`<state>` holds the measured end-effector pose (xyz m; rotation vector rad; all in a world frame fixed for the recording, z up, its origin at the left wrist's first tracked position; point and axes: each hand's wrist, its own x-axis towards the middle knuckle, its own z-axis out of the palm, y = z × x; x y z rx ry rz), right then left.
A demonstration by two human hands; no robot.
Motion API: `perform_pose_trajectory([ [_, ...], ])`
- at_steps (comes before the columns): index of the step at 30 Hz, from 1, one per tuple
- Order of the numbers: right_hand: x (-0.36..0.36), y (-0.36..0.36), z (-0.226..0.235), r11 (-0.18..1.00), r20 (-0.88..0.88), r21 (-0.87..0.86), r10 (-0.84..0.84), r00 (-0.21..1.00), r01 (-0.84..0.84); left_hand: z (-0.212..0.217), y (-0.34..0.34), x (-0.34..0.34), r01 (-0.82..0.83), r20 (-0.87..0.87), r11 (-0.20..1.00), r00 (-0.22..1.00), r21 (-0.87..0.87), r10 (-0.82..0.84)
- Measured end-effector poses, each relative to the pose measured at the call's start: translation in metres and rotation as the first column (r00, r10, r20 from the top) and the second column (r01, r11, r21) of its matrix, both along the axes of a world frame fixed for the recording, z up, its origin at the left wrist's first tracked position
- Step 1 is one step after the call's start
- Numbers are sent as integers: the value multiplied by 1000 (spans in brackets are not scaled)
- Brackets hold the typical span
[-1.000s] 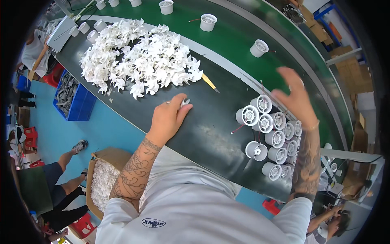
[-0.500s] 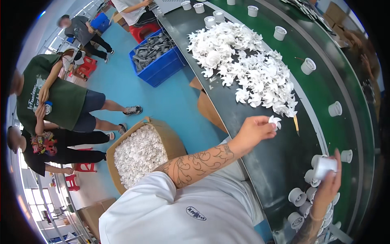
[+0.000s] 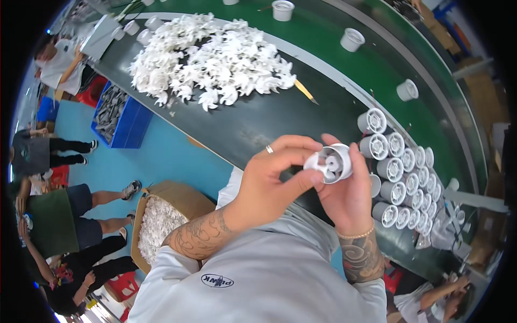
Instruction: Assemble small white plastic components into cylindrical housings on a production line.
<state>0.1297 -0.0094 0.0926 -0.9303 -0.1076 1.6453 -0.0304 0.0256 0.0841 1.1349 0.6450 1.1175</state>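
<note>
In front of my chest, my right hand (image 3: 350, 202) is closed around a small white round plastic housing (image 3: 345, 161), its opening turned toward me and ribs or a hub showing inside. With fingers and thumb my left hand (image 3: 258, 183) pinches a white bladed fan wheel (image 3: 314, 162) at the housing's mouth. The wheel is partly over the opening; how deep it sits I cannot tell. Beyond my hands a heap of white fan wheels (image 3: 231, 64) lies on the dark worktop (image 3: 215, 126). Several similar white housings (image 3: 395, 168) stand in rows to the right.
A green conveyor belt (image 3: 318, 51) carries spaced white cups (image 3: 353, 39). A yellow-handled brush-like tool (image 3: 305, 90) lies beside the heap. On the left are a blue crate (image 3: 129, 124) of grey parts and a cardboard box (image 3: 188, 196) of white pieces. Other people stand or sit around.
My hands have come together, bringing the fan wheel to the housing. The view has turned rightward, and the rows of housings now show fully.
</note>
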Motion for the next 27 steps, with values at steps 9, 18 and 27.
perform_pose_trajectory([
  [9, 1, -22, 0, 996, 77, 52, 65, 995, -69, 12, -7, -2, 243, -472, 935, 876, 257, -97],
  [18, -2, -27, 17, 981, 205, 171, 59, 977, -95, 16, -7, -5, 195, -425, 835, 904, 515, 51],
  [27, 5, -26, 13, 938, 363, 280, 95, 927, -205, 11, -15, 0, 52, -222, 958, 975, 282, 12],
])
